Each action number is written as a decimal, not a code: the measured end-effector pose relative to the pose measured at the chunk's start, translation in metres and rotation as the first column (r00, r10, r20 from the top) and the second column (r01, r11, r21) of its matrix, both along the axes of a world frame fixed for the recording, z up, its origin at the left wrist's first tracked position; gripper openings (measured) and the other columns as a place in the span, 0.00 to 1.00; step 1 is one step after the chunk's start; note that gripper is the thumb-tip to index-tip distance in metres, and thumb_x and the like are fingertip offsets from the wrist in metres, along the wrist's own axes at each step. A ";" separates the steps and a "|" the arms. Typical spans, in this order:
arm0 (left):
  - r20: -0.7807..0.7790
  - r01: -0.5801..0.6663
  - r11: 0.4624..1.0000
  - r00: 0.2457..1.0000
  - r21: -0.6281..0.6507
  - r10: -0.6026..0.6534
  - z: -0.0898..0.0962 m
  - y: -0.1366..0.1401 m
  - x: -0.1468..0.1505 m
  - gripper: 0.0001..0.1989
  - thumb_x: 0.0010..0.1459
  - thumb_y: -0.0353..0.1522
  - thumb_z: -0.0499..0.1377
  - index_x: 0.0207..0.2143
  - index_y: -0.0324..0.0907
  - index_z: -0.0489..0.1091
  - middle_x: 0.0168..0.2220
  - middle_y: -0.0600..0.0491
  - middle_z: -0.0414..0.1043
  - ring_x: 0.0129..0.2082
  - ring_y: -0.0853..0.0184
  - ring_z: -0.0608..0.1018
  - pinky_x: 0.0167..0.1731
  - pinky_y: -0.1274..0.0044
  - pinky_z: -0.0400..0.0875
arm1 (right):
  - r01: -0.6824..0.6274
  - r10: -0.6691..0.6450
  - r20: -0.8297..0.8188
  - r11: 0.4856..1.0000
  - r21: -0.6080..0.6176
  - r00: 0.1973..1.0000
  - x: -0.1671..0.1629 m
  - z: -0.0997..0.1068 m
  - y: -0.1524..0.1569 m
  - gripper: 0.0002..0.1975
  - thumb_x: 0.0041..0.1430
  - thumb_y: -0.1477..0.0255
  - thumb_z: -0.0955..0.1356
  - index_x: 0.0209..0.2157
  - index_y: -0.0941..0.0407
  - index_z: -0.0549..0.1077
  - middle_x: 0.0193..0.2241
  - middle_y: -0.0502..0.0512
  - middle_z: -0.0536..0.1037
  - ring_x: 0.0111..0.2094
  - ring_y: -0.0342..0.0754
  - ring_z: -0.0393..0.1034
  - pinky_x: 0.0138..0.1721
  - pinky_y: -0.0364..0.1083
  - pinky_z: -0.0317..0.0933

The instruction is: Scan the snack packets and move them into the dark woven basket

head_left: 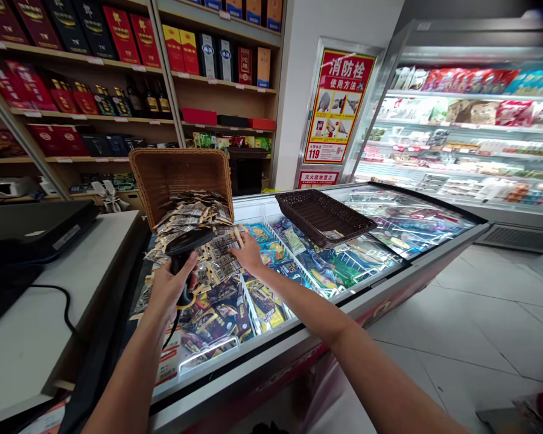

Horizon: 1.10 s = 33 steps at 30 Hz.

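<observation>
Before a woven tan basket (163,172) with its mouth facing the person, the left hand (166,284) clasps a smooth black scanner (187,242), handle downward, rounded head lengthwise left-to-right. The right hand (250,254) touches flat, glossy packets (215,262) heaped there; whether pinching any, I can't tell.

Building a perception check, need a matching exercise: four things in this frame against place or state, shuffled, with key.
1. scanner
2. tan basket
3. dark basket
4. poster

A. tipped on its side, packets at its mouth
B. on the wall
C. held in the left hand
D. right way up on the freezer

Pairs: 1-C, 2-A, 3-D, 4-B
</observation>
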<state>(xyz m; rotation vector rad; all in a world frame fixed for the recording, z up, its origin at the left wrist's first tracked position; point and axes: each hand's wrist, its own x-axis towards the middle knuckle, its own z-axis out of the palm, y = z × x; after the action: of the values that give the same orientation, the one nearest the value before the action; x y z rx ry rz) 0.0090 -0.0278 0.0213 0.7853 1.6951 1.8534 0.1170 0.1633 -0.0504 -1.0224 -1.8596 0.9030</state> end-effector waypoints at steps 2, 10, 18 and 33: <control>0.003 0.001 1.000 1.000 -0.007 -0.001 -0.004 0.002 -0.004 0.31 0.36 0.52 0.78 0.32 0.40 0.75 0.25 0.58 0.72 0.16 0.74 0.69 0.16 0.80 0.60 | -0.064 0.056 -0.122 0.996 -0.069 0.991 0.005 0.000 0.001 0.14 0.52 0.68 0.78 0.41 0.53 0.77 0.39 0.54 0.81 0.44 0.54 0.76 0.50 0.52 0.69; -0.026 -0.041 0.998 0.999 0.053 0.042 0.002 -0.001 -0.004 0.30 0.38 0.52 0.78 0.32 0.39 0.75 0.26 0.58 0.72 0.17 0.75 0.69 0.16 0.80 0.60 | -0.181 -0.023 -0.652 0.953 -0.244 0.758 0.043 0.010 0.007 0.18 0.50 0.60 0.79 0.35 0.52 0.72 0.29 0.46 0.75 0.30 0.45 0.71 0.32 0.45 0.69; -0.041 -0.071 0.996 0.996 0.049 0.073 0.013 -0.005 0.000 0.30 0.35 0.51 0.79 0.32 0.39 0.75 0.27 0.59 0.73 0.18 0.74 0.70 0.18 0.80 0.62 | -0.100 -0.292 -0.687 0.877 -0.470 0.665 0.069 0.015 0.031 0.14 0.51 0.65 0.76 0.33 0.53 0.69 0.18 0.39 0.66 0.19 0.41 0.64 0.19 0.40 0.52; -0.145 0.227 0.963 0.958 -0.147 -0.248 0.000 -0.006 0.010 0.28 0.40 0.52 0.77 0.28 0.41 0.72 0.19 0.57 0.69 0.17 0.72 0.67 0.17 0.79 0.60 | -0.083 -0.301 -0.686 0.880 -0.467 0.663 0.076 0.023 0.033 0.16 0.49 0.64 0.78 0.32 0.54 0.70 0.17 0.39 0.65 0.19 0.40 0.62 0.19 0.41 0.50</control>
<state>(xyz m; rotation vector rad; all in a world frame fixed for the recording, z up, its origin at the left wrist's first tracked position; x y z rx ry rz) 0.0186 -0.0334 0.0213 1.0609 1.7131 1.5373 0.1933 0.1959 -0.0273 -0.8245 -0.8744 1.4690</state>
